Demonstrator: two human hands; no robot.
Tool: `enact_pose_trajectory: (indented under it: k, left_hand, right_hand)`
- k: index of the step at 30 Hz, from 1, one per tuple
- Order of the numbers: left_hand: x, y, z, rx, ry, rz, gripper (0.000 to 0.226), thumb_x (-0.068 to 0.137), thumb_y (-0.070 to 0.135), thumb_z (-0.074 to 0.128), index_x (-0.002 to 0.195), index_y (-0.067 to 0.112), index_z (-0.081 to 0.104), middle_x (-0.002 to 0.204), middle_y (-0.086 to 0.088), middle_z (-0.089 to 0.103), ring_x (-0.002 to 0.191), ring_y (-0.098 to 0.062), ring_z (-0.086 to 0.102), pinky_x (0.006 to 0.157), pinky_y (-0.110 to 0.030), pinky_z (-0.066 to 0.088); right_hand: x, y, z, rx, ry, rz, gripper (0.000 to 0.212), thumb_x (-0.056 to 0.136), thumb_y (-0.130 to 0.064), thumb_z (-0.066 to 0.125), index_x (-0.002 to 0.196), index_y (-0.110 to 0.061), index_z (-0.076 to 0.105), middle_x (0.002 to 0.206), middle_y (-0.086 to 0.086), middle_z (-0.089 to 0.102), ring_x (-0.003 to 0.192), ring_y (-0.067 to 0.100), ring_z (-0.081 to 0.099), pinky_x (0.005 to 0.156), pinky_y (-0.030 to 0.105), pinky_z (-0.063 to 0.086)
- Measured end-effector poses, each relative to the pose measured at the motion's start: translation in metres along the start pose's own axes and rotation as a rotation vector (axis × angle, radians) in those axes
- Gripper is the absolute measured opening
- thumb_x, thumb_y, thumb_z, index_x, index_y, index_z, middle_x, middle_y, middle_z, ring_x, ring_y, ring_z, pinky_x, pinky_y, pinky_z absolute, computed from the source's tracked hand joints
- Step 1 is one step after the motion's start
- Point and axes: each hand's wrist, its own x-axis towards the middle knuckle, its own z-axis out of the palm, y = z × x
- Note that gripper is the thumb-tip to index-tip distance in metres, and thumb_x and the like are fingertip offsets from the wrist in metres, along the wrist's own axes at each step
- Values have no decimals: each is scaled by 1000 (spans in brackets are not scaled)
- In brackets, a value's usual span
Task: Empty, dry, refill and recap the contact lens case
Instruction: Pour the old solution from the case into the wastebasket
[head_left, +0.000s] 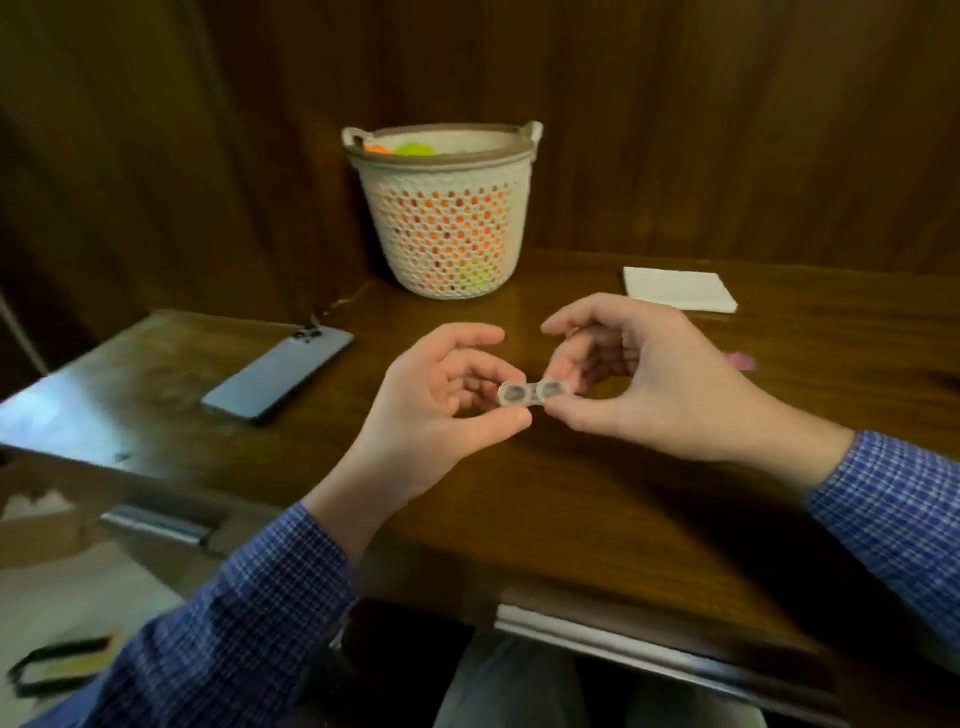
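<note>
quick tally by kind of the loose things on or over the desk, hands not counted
contact lens case: 1, held over the desk, left hand and right hand each pinching an end
phone: 1
basket: 1
white folded tissue: 1
small pink thing: 1, too blurred to identify
total: 5

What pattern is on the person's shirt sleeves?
A small blue-and-white check, clearest in the head view on the left sleeve.
</note>
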Motion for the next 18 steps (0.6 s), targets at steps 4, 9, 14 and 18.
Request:
enact_pose_trajectory:
  k: [4,9,14,18]
  left_hand:
    - [-68,3,-39,-279,302,-21,72,68,22,92,132,18,59,108,-5,77,102,-22,75,88,-36,61]
    - [-156,1,-95,-571,539,30,59,71,11,89,125,11,66,106,-13,77,97,-24,75,83,-33,61]
    - [-233,-5,-140,-631,744,1,51,73,15,91,119,17,72,112,-16,76,103,-26,75,84,-30,60]
    - [-278,-8,-168,-675,780,-22,39,82,5,82,118,17,73,112,-16,76,99,-26,76,80,-31,61]
  right_hand:
    - [10,-55,57,83,-56,-79,50,77,-18,89,121,-21,65,92,-10,77,82,9,74,76,20,59]
    - [11,-113,144,217,-149,-155,45,79,-16,88,119,-20,66,93,-7,77,84,12,74,75,20,59]
    - [5,-157,227,310,-231,-184,49,79,-18,88,122,-19,65,94,-7,76,86,13,74,78,27,62]
    - [-1,-183,276,328,-278,-178,52,77,-23,89,123,-23,63,94,-14,76,89,6,74,81,26,62]
